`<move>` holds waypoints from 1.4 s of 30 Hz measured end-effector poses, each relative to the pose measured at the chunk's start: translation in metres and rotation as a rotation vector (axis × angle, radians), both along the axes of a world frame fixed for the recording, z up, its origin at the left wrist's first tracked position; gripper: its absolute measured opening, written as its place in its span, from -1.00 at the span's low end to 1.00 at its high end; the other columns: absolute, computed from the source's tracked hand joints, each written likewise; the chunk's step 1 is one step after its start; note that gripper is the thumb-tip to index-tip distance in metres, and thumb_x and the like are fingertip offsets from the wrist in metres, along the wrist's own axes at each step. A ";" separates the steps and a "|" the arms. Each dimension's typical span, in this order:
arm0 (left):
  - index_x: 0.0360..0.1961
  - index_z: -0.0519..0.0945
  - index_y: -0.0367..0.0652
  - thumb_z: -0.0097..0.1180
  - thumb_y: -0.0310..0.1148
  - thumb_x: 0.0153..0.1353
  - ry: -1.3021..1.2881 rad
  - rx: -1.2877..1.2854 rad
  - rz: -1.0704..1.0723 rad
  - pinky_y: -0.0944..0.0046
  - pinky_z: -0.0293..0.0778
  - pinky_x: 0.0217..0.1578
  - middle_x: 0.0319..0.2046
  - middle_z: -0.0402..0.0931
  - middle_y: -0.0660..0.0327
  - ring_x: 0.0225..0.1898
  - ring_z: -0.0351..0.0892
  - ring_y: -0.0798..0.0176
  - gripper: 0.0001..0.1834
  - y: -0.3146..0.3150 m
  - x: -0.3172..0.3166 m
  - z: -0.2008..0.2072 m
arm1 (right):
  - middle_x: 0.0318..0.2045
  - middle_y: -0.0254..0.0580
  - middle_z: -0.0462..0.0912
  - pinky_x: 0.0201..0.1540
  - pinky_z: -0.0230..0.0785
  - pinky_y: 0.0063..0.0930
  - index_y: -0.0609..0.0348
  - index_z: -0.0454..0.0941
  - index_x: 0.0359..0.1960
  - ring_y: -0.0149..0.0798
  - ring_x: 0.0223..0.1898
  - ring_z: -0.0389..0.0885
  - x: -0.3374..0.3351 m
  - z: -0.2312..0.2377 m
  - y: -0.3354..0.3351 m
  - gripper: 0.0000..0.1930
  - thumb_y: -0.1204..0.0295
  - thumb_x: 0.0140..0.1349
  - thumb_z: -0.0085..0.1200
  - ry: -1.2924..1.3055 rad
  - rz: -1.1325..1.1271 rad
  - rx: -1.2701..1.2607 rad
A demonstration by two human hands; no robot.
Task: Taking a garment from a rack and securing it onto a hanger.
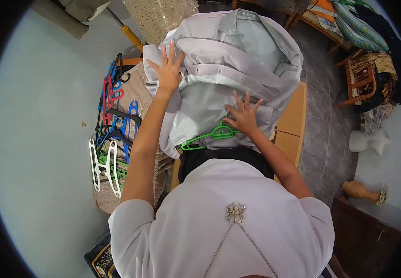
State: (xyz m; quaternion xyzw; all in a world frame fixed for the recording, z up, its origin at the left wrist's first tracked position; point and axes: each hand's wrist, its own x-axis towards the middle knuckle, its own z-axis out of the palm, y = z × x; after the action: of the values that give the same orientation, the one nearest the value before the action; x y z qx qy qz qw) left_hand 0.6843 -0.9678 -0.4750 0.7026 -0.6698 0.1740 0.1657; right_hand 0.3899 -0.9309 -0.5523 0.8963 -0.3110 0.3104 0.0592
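A pale grey, shiny buttoned garment [209, 102] lies spread in front of me, with its collar toward the far right. My left hand [168, 69] rests flat on its far left part, fingers spread. Lower right, my right hand [244, 113] presses on the cloth with its fingers apart. A green plastic hanger [222, 133] lies at the garment's near edge, close under my right hand; part of it is hidden. Neither hand is closed around anything.
Several hangers in blue, black, red and green, and a white hanger [98, 165], lie on beige fabric [135, 85] at the left. A wooden chair [361, 78] with clothes and a vase [359, 190] stand to the right. A wall [47, 116] bounds the left side.
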 end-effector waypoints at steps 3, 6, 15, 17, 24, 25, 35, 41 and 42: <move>0.06 0.40 0.20 0.05 -0.53 -0.26 0.010 -0.035 0.029 -0.64 -0.53 -0.03 0.35 -0.18 0.20 0.36 -0.23 0.01 -0.29 -0.004 -0.003 -0.004 | 0.28 -0.23 0.06 0.02 -0.71 0.58 -0.09 0.46 -0.49 0.12 0.34 -0.35 0.006 -0.009 0.007 -0.63 -0.06 -0.15 0.16 -0.025 -0.117 0.069; 0.10 0.36 0.24 0.04 -0.53 -0.26 -0.005 -0.040 0.056 -0.64 -0.53 -0.03 0.34 -0.17 0.19 0.36 -0.22 0.01 -0.24 -0.004 -0.002 -0.006 | 0.28 -0.21 0.04 0.02 -0.65 0.61 -0.02 0.43 -0.38 0.12 0.34 -0.37 0.008 -0.009 0.011 -0.61 0.06 -0.18 0.21 0.017 -0.165 0.094; 0.09 0.37 0.21 0.07 -0.49 -0.25 -0.015 0.040 0.054 -0.66 -0.47 -0.04 0.35 -0.23 0.16 0.36 -0.25 0.00 -0.28 -0.006 0.000 0.001 | 0.28 -0.23 0.06 0.02 -0.70 0.59 -0.04 0.54 -0.40 0.21 0.33 -0.34 -0.056 0.004 0.017 -0.78 0.20 -0.08 0.13 0.015 -0.501 0.201; 0.06 0.40 0.20 0.07 -0.49 -0.25 -0.019 0.030 0.054 -0.66 -0.48 -0.03 0.35 -0.22 0.20 0.36 -0.25 -0.01 -0.31 -0.005 -0.003 0.001 | 0.28 -0.27 0.08 0.04 -0.73 0.56 -0.06 0.59 -0.50 0.24 0.32 -0.32 -0.065 0.007 0.021 -0.87 0.23 -0.03 0.13 -0.028 -0.467 0.221; -0.30 0.67 0.11 0.14 -0.33 -0.30 0.087 -0.181 0.153 -0.66 -0.54 -0.05 0.32 -0.05 0.30 0.34 -0.19 -0.06 -0.61 0.012 0.011 0.026 | 0.12 -0.37 0.36 0.11 -0.81 0.40 -0.01 0.57 -0.59 0.20 0.32 -0.17 -0.075 0.070 0.049 -0.85 0.26 -0.10 0.24 -0.081 -0.082 0.361; -0.32 0.67 0.11 0.13 -0.31 -0.29 0.079 -0.141 0.196 -0.66 -0.52 -0.06 0.32 -0.04 0.30 0.34 -0.20 -0.06 -0.64 0.017 0.015 0.035 | 0.05 -0.39 0.44 0.13 -0.84 0.35 0.01 0.55 -0.68 0.17 0.32 -0.15 -0.071 0.087 0.053 -0.82 0.27 -0.12 0.26 -0.118 -0.059 0.329; -0.18 0.60 0.08 0.09 -0.24 -0.26 0.022 -0.297 0.228 -0.70 -0.49 -0.10 0.32 -0.04 0.31 0.33 -0.21 -0.12 -0.53 0.089 0.043 0.092 | 0.06 -0.26 0.44 0.19 -0.75 0.18 0.11 0.50 -0.74 0.06 0.35 -0.17 -0.006 0.181 0.083 -0.81 0.44 -0.09 0.24 -0.702 0.147 0.400; -0.33 0.60 -0.08 0.05 -0.15 -0.30 0.021 -0.277 0.164 -0.71 -0.45 -0.10 0.28 0.06 0.22 0.33 -0.16 -0.09 -0.57 0.142 0.021 0.132 | 0.08 -0.29 0.41 0.20 -0.75 0.17 0.11 0.53 -0.71 0.02 0.35 -0.19 0.048 0.210 0.124 -0.83 0.44 -0.04 0.22 -0.957 0.242 0.324; -0.34 0.61 -0.08 0.03 -0.15 -0.30 0.035 -0.278 0.146 -0.71 -0.48 -0.10 0.26 0.10 0.19 0.33 -0.16 -0.09 -0.57 0.150 0.025 0.133 | 0.08 -0.29 0.41 0.20 -0.75 0.17 0.11 0.53 -0.71 0.02 0.35 -0.19 0.054 0.215 0.134 -0.83 0.44 -0.04 0.22 -0.956 0.248 0.324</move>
State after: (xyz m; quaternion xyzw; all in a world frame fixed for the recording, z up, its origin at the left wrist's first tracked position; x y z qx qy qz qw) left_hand 0.7092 -0.8177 -0.3417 0.7227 -0.5832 0.2646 0.2600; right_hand 0.4436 -0.7971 -0.3372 0.6821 -0.2387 0.6379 -0.2661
